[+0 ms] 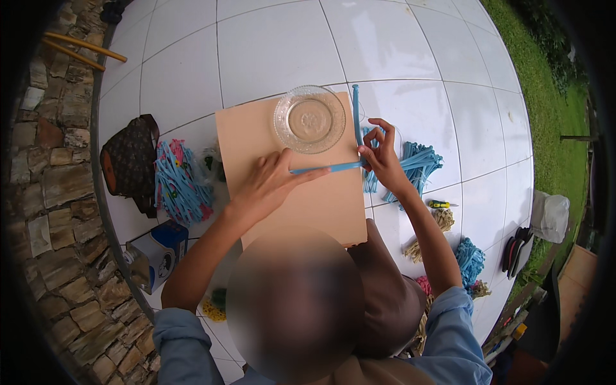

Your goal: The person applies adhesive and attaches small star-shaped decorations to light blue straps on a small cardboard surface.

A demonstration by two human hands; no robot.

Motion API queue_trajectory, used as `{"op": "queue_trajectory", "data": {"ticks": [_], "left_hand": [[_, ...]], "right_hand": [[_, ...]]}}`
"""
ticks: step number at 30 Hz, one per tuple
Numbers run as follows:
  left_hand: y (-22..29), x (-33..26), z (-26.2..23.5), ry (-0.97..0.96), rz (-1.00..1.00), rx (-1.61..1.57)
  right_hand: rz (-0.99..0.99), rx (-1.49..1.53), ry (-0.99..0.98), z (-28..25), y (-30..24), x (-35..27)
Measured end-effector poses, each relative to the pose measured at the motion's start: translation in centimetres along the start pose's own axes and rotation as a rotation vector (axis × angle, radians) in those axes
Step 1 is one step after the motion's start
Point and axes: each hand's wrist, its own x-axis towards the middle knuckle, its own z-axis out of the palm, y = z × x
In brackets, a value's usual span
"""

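A narrow light-blue strip stretches between my two hands, low over a tan board. My left hand grips its left end, index finger stretched along the strip. At the board's right edge, my right hand pinches the strip between thumb and fingers, the other fingers curled up. From that pinch a blue length runs away to the far side, with a thicker tip; whether it is the same strip bent round I cannot tell. A clear patterned glass dish rests on the far part of the board.
Bundles of blue strips lie right of the board. A yellow-green screwdriver is nearby. On the left are blue and pink strips, a brown bag and a blue tin. White tiles meet a stone wall.
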Motion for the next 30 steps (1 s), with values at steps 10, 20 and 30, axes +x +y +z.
{"op": "queue_trajectory", "data": {"ticks": [10, 20, 30], "left_hand": [[0.3, 0.0, -0.3, -0.019, -0.048, -0.03], [0.5, -0.2, 0.1, 0.034, -0.045, -0.009], [0.6, -0.1, 0.3, 0.029, -0.068, 0.005]], "right_hand": [[-0.239, -0.26, 0.002, 0.0, 1.3, -0.1], [-0.703, -0.978, -0.198, -1.6, 0.2, 0.4], [-0.632, -1.336, -0.078, 1.9, -4.8, 1.3]]}}
